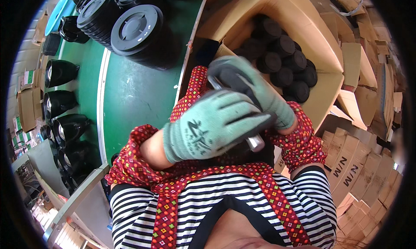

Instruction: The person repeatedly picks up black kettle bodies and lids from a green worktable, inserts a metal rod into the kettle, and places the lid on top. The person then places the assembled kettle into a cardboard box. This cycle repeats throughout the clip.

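Both my hands wear light green gloves with dark palms and meet in front of my chest. My left hand (216, 124) is closed around a silver metal rod (255, 143), whose rounded shiny end sticks out below the fingers. Beside and above it, my right hand (255, 82) curls its fingers over the rod's upper part; this hand is slightly blurred. Most of the rod is hidden by the gloves, so its full shape cannot be made out.
An open cardboard box (327, 88) at the right holds several black round-ended pieces (284, 45). Stacked black lids (136, 26) stand on the green table (134, 104) at the left. Black cup-like housings (60, 104) line its far left side. Cartons (353, 160) are piled at the right.
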The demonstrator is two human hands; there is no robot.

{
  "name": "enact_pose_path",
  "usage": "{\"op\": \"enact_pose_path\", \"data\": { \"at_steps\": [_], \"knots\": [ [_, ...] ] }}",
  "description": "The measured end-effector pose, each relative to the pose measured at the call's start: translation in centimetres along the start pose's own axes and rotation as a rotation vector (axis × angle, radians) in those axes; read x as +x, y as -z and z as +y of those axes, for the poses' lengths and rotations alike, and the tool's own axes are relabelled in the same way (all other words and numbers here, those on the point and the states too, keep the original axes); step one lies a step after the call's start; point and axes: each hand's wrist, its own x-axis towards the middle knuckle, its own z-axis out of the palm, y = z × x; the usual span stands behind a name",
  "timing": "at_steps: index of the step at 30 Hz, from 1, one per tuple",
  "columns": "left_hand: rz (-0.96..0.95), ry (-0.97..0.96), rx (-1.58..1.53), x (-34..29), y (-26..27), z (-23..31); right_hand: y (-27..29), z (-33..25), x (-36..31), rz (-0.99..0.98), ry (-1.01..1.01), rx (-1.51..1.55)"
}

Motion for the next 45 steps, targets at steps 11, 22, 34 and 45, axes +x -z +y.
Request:
{"op": "enact_pose_path", "data": {
  "at_steps": [11,22,34,45],
  "knots": [
    [0.223,0.605,0.675,-18.0,2.4,-3.1,-1.7,-5.9,-8.7,-0.192,-0.038,-0.263],
    [0.462,0.680,-0.019,-22.7,2.0,4.2,-3.1,-9.2,-2.6,0.232,-0.220,0.348],
    [1.008,0.920,-0.173,-26.5,11.4,-1.3,-20.6,3.6,3.5,0.047,-0.186,0.290],
    [1.071,1.176,0.271,-24.5,25.2,-27.0,-20.2,0.6,3.9,-0.097,0.088,-0.170]
  ]
}}
